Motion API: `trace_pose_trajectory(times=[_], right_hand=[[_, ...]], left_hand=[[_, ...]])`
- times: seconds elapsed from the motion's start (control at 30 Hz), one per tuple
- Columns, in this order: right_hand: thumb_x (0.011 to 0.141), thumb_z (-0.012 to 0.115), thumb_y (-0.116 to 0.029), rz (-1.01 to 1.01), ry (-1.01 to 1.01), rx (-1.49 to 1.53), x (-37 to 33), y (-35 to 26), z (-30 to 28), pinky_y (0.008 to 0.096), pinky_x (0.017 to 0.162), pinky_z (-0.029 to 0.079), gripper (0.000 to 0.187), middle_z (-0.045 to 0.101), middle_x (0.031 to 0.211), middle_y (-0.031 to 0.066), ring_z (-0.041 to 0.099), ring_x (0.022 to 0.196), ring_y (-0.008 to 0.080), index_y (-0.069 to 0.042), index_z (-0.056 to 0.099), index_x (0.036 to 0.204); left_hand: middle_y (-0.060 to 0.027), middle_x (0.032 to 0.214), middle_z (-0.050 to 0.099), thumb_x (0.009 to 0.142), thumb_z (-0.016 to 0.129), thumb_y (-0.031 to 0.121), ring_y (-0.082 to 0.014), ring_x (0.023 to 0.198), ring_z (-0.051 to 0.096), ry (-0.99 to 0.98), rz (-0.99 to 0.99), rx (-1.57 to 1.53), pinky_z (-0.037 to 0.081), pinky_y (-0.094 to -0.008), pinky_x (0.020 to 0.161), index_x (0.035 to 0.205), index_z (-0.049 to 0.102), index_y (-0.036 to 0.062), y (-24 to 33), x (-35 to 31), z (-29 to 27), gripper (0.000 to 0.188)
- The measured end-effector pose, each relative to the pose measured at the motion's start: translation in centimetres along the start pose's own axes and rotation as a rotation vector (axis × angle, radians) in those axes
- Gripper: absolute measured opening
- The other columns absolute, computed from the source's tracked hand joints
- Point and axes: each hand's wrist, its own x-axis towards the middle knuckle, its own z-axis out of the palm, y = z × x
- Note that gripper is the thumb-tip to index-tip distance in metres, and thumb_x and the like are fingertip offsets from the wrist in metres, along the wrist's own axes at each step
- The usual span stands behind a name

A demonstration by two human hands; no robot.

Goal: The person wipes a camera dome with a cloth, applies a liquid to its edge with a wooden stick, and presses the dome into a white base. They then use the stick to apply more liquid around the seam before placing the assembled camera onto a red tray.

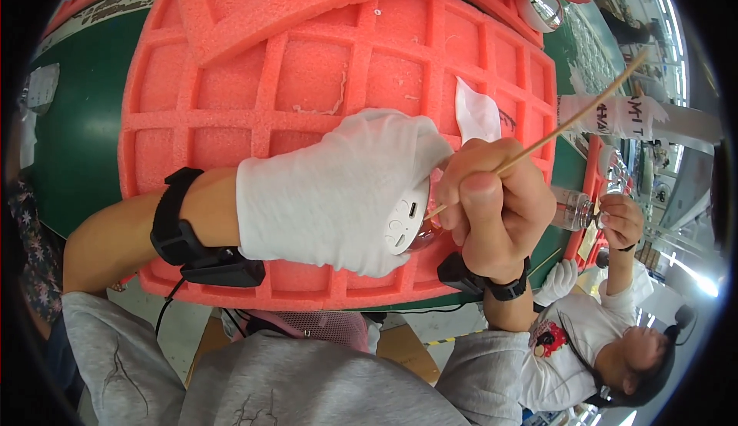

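My left hand, in a white glove, is closed around a small white rounded device. Its face with a dark port slot and small round marks is turned toward my right hand; the glove covers much of the rest. My bare right hand pinches a thin wooden stick. The stick's lower end meets or nearly meets the device's edge; I cannot tell whether they touch. Its long end points up to the right. Both hands are over a pink foam tray with square compartments.
Another foam piece overlaps the tray's far side. A white scrap lies in the tray at the right. Beyond my right hand is a clear bottle, near a co-worker's bare hand. The green table shows at the left.
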Motion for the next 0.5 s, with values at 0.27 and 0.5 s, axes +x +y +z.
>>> trace_pose_trajectory(times=[0.27,0.5], right_hand=[[0.094,0.057,-0.001,-0.012,-0.077,-0.009,0.26,-0.24,-0.42,0.0254,0.044,0.038,0.014,0.057,0.06,0.0089,0.049,0.045,0.0119,0.009,0.06,0.084],[0.091,0.06,-0.001,-0.109,-0.169,-0.07,0.9,-0.4,-0.81,0.0263,0.045,0.04,0.013,0.06,0.062,0.0107,0.053,0.047,0.0141,0.009,0.062,0.082]], left_hand=[[-0.0157,0.103,0.054,0.068,0.076,0.014,-0.0378,0.098,0.053,0.21,0.136,0.04,0.045,-0.0472,0.085,0.104,0.055,0.0046,-0.38,-0.54,0.92,0.042],[-0.014,0.094,0.056,0.066,0.075,0.012,-0.0367,0.089,0.054,0.059,-0.001,-0.05,0.045,-0.0457,0.079,0.095,0.055,0.0041,0.09,0.25,0.11,0.036]])
